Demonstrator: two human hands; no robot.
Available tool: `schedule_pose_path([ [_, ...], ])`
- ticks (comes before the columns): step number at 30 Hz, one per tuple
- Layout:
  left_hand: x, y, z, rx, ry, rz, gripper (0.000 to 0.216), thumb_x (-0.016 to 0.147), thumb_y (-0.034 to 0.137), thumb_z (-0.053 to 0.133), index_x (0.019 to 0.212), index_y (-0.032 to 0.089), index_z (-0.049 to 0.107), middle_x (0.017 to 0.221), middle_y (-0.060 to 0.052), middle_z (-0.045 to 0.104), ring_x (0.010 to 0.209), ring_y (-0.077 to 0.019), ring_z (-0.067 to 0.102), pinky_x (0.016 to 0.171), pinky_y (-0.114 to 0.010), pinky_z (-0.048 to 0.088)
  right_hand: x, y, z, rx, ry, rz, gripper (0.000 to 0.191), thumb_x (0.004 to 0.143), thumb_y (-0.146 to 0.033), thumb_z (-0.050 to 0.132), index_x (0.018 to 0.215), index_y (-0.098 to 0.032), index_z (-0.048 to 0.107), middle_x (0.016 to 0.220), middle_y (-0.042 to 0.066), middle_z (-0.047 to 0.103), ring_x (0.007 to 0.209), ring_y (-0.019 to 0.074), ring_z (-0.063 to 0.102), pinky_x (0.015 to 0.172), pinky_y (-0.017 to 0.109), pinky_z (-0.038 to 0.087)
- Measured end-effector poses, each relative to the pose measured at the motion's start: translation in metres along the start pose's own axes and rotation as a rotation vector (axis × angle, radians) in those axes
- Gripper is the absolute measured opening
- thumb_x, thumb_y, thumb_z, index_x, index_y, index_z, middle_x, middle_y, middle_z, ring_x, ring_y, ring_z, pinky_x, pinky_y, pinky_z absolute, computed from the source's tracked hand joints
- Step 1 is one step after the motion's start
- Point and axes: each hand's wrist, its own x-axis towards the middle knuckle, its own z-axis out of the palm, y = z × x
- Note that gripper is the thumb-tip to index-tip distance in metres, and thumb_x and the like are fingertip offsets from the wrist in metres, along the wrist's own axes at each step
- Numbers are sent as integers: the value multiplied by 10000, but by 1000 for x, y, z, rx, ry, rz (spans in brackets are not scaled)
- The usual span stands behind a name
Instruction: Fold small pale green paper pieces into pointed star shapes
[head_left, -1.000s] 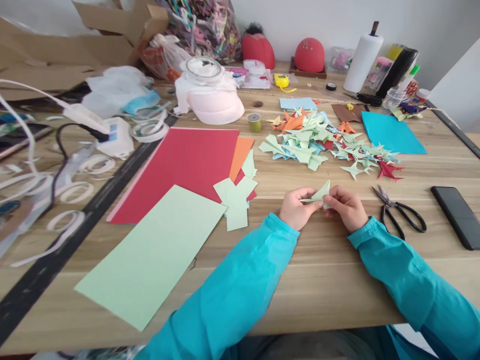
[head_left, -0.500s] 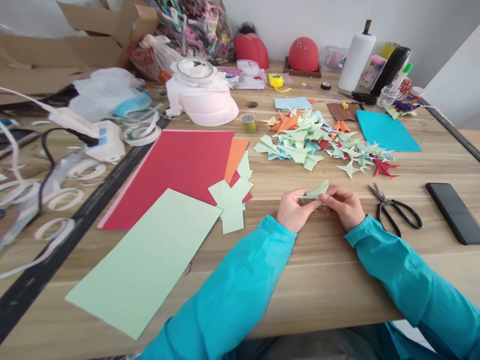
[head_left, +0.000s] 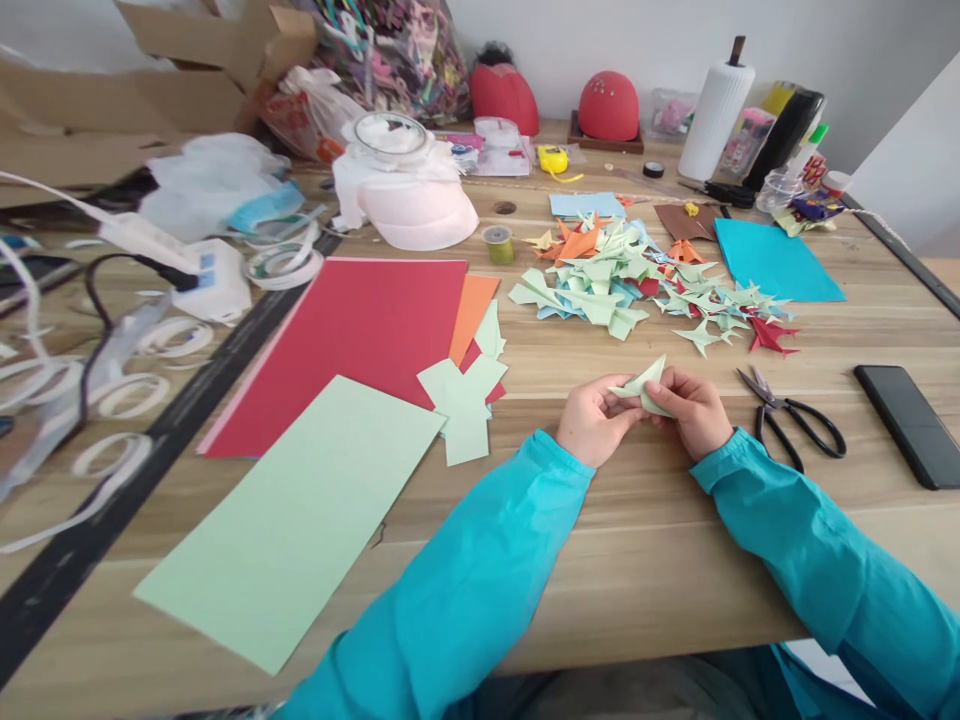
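Note:
A small pale green folded paper piece (head_left: 642, 384) is held between both hands, above the wooden table. My left hand (head_left: 596, 418) grips its left end with the fingers closed. My right hand (head_left: 691, 405) pinches the right side between thumb and fingers. Beyond the hands lies a pile of folded paper pieces (head_left: 607, 270), mostly pale green with some orange, red and blue. Left of my left hand are cut pale green paper pieces (head_left: 465, 415). Scissors or pliers with black handles (head_left: 787, 420) lie to the right of my right hand.
At left lie a large pale green sheet (head_left: 292, 520) and a red sheet (head_left: 367, 330). A black phone (head_left: 909, 425) rests at the right. A turquoise sheet (head_left: 780, 262), a spool (head_left: 498, 245) and a yellow tape measure (head_left: 552, 159) are farther back. A white power strip (head_left: 214, 285) stands left.
The folded paper between my hands has turned and now shows a raised point and a flap slanting down by my right thumb. Both hands stay nearly in place.

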Motion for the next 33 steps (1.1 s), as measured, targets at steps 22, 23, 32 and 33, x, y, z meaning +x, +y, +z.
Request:
schedule_pose_path([
  [22, -2, 6, 0, 61, -7, -7, 276, 537, 282, 722, 730, 125, 602, 626, -13, 619, 599, -151, 587, 601, -271, 465, -1, 1, -1, 34, -11, 56, 313, 723, -398, 612, 548, -158, 512, 476, -20, 514, 412, 87, 460, 381, 211, 379],
  [23, -2, 7, 0, 48, -7, -14, 284, 537, 288, 724, 735, 125, 602, 632, -16, 623, 596, -154, 592, 606, -277, 470, -1, 1, -1, 44, -2, 54, 330, 743, -425, 580, 558, -159, 515, 481, -16, 518, 413, 91, 465, 385, 217, 391],
  [32, 2, 4, -3, 51, 43, 39, 178, 596, 276, 675, 670, 129, 608, 576, 8, 591, 546, -119, 560, 566, -255, 481, -3, -5, 3, -150, -61, -27, 294, 738, -432, 584, 638, -162, 527, 500, -15, 561, 426, 91, 493, 422, 217, 403],
  [33, 2, 5, -3, 52, 41, 39, 174, 596, 274, 675, 670, 129, 613, 575, 7, 592, 543, -119, 559, 564, -254, 482, -3, -5, 3, -155, -62, -28, 297, 744, -439, 573, 643, -163, 526, 504, -15, 561, 431, 93, 495, 426, 220, 405],
])
